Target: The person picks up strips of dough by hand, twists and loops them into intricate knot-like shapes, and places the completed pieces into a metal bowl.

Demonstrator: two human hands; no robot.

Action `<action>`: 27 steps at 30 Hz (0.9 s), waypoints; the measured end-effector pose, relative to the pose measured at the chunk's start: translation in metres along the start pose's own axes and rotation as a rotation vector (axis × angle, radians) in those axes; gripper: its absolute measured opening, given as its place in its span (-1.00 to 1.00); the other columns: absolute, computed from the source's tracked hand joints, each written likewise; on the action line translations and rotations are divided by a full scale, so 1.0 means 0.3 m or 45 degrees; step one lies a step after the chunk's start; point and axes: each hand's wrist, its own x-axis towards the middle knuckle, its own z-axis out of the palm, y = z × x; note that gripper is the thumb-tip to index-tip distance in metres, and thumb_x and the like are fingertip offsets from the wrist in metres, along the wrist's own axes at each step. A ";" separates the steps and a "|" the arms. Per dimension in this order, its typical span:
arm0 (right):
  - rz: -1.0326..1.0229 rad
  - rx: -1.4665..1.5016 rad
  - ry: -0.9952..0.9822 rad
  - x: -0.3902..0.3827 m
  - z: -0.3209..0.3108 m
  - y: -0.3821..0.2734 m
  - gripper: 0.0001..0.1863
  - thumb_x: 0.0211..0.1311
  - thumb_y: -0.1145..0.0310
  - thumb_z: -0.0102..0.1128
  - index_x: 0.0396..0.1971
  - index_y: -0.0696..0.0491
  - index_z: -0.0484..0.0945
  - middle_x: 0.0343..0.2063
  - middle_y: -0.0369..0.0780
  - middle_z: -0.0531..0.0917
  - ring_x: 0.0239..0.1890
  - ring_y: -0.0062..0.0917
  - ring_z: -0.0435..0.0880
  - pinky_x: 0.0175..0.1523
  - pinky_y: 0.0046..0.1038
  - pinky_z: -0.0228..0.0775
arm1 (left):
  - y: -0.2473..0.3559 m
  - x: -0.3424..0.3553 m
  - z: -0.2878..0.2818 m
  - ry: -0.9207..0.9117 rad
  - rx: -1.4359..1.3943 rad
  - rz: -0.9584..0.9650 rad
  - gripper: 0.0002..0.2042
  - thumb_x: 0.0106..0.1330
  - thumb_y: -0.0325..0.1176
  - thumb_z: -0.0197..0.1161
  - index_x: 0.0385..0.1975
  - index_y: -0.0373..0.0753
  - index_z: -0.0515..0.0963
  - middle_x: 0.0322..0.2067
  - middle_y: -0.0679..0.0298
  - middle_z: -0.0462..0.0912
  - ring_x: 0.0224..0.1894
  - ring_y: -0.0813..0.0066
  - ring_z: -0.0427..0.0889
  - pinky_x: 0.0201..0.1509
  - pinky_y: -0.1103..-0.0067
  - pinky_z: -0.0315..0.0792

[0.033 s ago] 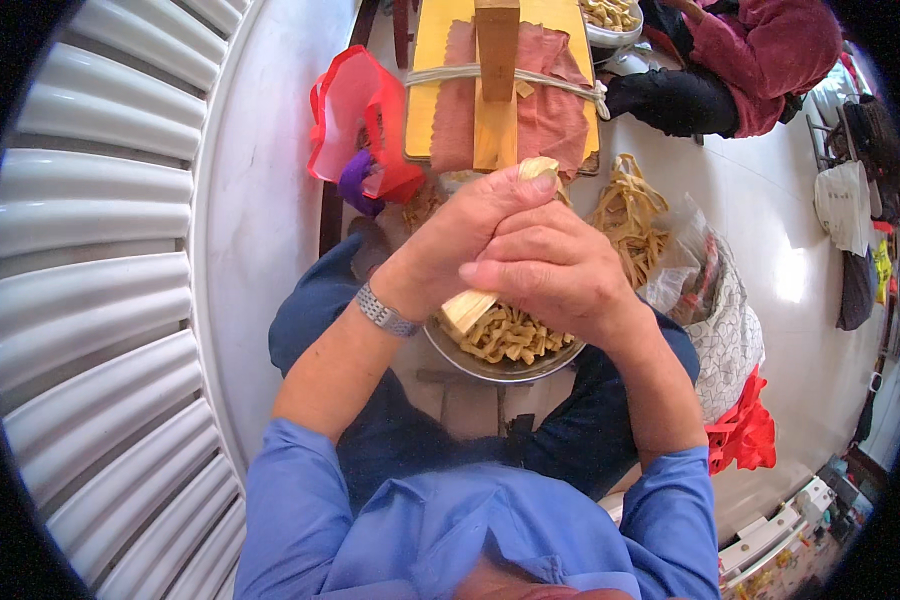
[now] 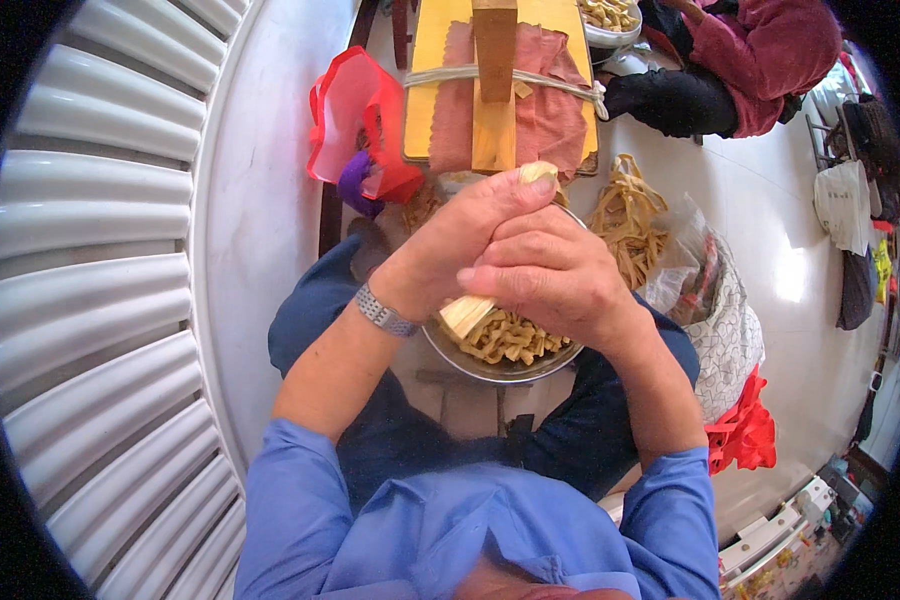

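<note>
A bundle of pale yellow, flat strips (image 2: 465, 316) is squeezed between my two hands, slanting from upper right to lower left. My left hand (image 2: 460, 228) wraps it from the left, its thumb near the upper end. From the right, my right hand (image 2: 560, 268) closes over it, fingers overlapping the left hand. The bundle's middle is hidden by the hands; only its two ends show. Just below them sits a round metal bowl (image 2: 502, 379) between my knees, holding many short tan strips (image 2: 520, 342).
Ahead stands a yellow board (image 2: 425, 120) with a wooden post (image 2: 495, 60), pink cloth (image 2: 555, 110) and white cord. Left of it is a red bag (image 2: 345, 110). Long tan strips (image 2: 630, 225) and a patterned bag (image 2: 720, 340) lie right. Another person (image 2: 760, 70) sits at far right.
The bundle's upper end sticks out slightly less above my left thumb. Both hands keep their grip and have barely moved.
</note>
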 end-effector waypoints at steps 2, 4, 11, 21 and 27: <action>0.072 0.046 0.015 -0.010 -0.008 -0.012 -0.71 -0.04 0.56 0.41 -0.24 0.05 0.73 -0.35 -0.26 0.69 -0.26 -0.36 0.67 -0.08 -0.37 0.53 | -0.001 0.001 0.005 -0.005 0.078 -0.034 -0.81 0.53 -0.20 0.10 -0.22 -0.18 0.45 -0.38 0.43 0.58 -0.34 0.70 0.59 -0.31 0.74 0.48; 0.203 0.113 0.052 -0.013 -0.033 -0.030 -0.73 -0.01 0.56 0.39 -0.23 0.07 0.73 -0.36 -0.24 0.69 -0.28 -0.35 0.68 -0.09 -0.37 0.53 | -0.022 -0.009 -0.005 -0.013 0.328 -0.041 -0.77 0.53 -0.16 0.07 -0.18 -0.21 0.44 -0.38 0.38 0.58 -0.36 0.65 0.60 -0.31 0.67 0.51; 0.747 0.040 0.133 -0.078 -0.027 0.038 -0.84 0.31 0.44 0.22 -0.19 0.18 0.64 -0.38 -0.11 0.66 -0.32 -0.22 0.65 -0.18 -0.31 0.49 | -0.069 -0.032 -0.066 -0.037 0.952 -0.262 -0.74 0.51 -0.26 0.00 -0.12 -0.36 0.45 -0.37 0.23 0.61 -0.41 0.43 0.65 -0.31 0.49 0.58; 1.318 0.199 -0.107 -0.128 0.027 0.102 -0.59 0.47 0.10 -0.03 -0.30 0.19 0.51 -0.47 -0.12 0.59 -0.39 -0.31 0.56 -0.21 -0.38 0.40 | -0.034 -0.089 -0.110 0.189 1.886 0.410 -0.70 0.20 -0.57 0.18 -0.05 -0.31 0.45 -0.07 0.00 0.50 0.00 0.04 0.53 0.11 0.35 0.42; 1.565 0.957 -0.278 -0.122 0.003 0.114 -0.64 0.46 0.09 -0.02 -0.24 0.10 0.56 -0.48 -0.39 0.51 -0.42 -0.71 0.42 -0.29 -0.57 0.34 | -0.051 -0.085 -0.145 0.081 1.875 0.821 -0.66 0.20 -0.61 0.17 0.00 -0.31 0.42 0.03 0.02 0.48 0.10 0.03 0.50 0.16 0.37 0.40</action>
